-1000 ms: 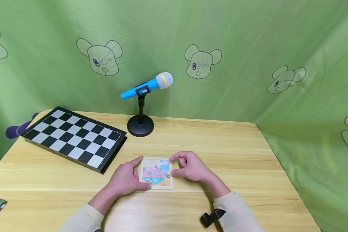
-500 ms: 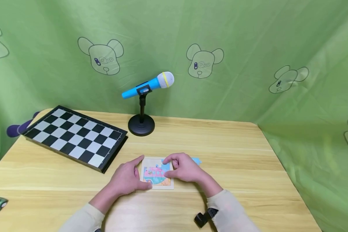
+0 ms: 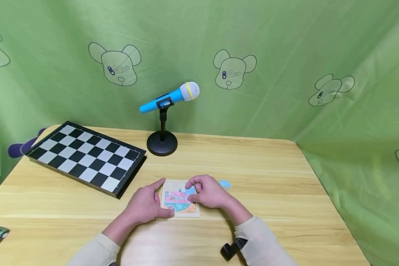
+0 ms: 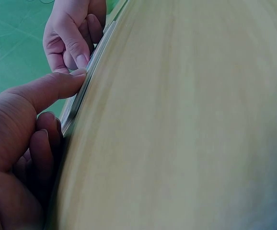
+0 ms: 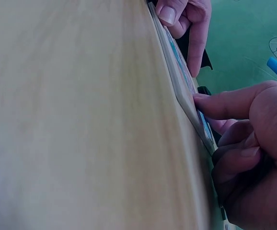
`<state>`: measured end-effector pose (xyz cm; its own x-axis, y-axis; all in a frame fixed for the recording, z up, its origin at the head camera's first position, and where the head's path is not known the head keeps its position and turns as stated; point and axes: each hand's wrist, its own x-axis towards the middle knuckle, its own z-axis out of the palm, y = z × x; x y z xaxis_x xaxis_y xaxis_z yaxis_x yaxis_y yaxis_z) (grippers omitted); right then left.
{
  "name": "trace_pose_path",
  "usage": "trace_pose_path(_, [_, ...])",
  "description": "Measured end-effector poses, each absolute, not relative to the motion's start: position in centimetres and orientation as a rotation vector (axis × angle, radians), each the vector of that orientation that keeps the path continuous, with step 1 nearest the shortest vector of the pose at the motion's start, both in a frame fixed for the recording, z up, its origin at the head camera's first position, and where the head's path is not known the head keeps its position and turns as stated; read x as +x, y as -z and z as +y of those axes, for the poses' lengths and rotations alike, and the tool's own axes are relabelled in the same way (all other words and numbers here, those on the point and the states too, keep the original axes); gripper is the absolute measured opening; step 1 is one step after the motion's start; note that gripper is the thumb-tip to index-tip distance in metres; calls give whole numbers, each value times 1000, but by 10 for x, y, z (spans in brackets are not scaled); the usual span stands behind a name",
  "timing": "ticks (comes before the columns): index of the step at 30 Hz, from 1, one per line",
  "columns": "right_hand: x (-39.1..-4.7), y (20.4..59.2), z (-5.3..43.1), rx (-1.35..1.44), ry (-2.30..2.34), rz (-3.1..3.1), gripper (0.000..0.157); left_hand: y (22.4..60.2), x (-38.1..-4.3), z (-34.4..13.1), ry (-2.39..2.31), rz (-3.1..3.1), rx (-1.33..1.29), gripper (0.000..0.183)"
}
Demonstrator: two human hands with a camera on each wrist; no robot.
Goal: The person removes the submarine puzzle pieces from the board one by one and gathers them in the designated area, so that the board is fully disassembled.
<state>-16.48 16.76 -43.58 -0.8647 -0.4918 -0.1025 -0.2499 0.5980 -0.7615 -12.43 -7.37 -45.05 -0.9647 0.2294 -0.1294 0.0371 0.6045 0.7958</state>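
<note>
From the head, a square, white-rimmed jigsaw board with a pink, blue and teal picture (image 3: pixel 188 214) lies on the pale wood-grain bench (image 3: pixel 269 168). The left hand (image 3: pixel 142 205) grips its left side between thumb and index finger. The right hand (image 3: pixel 210 193) touches its blue upper-right part; whether those fingers pinch a piece, I cannot tell.

From the left wrist, the left thumb rests at the board's near edge.

From the right wrist, the right thumb touches the board's top.

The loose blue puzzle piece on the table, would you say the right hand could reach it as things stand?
Probably yes: the blue piece lies just beyond the right hand, with nothing visible blocking it, though that hand would first have to leave the puzzle board.
</note>
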Motion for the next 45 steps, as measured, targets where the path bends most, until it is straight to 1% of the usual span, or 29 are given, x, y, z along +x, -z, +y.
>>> trace_pose_path(12, [-162, 436, 167, -581, 1169, 2560, 24, 451, -125, -73, -1286, 2609, 214, 111])
trace_pose_path(20, [-164, 434, 168, -650, 1160, 2564, 22, 451, -125, -74, -1284, 2619, 224, 111])
trace_pose_path(25, [-165, 426, 170, -619, 1203, 2563, 32, 451, -125, -74, -1287, 2611, 222, 111])
trace_pose_path(29, [-167, 426, 172, -588, 1141, 2585, 39, 452, -125, -74, -1289, 2611, 223, 113])
trace_pose_path(37, [-171, 431, 173, -582, 1060, 2606, 38, 452, -126, -74, -1294, 2611, 234, 114])
trace_pose_path(45, [-171, 430, 173, -568, 1026, 2612, 41, 451, -125, -74, -1292, 2612, 220, 112])
